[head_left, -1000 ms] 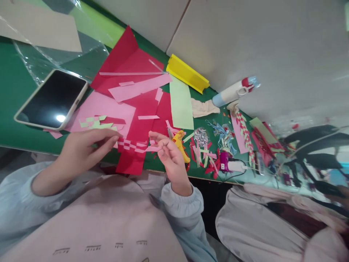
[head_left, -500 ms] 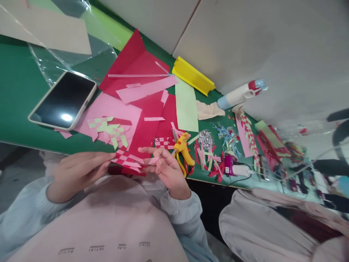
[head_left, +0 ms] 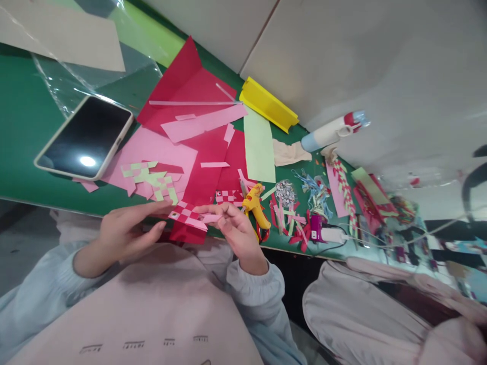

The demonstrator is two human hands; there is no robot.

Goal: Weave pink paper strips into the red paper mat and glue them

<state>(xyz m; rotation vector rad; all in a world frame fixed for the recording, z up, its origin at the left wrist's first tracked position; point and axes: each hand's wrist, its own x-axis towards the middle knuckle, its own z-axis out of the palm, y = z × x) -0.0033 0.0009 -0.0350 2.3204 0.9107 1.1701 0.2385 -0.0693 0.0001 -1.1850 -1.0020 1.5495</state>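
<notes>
Pinched in my right hand [head_left: 238, 225] is the tail end of a small woven paper fish [head_left: 185, 213], checked in red and pink, with loose strips at its tail and a small eye at its left end. My left hand [head_left: 129, 225] is open beside the eye end, thumb and fingers apart; whether a fingertip touches the fish I cannot tell. Below the fish a red paper sheet [head_left: 190, 234] hangs at the table edge. Another red and pink checked fish [head_left: 227, 195] lies just beyond my right hand. Green and pink woven pieces [head_left: 150, 177] rest on pink paper [head_left: 167, 144].
A phone [head_left: 85, 137] lies at left near a clear plastic sleeve. Right of my hand are a yellow glue gun [head_left: 256, 208], paper scraps [head_left: 287, 215] and a purple charger plug [head_left: 316, 228] with cable. A yellow tray [head_left: 268, 105] and a bottle [head_left: 331, 133] stand along the wall.
My left hand has let go of the fish's left end, its thumb now spread away. The fish has turned slightly and its eye shows, with my right hand still pinching the tail.
</notes>
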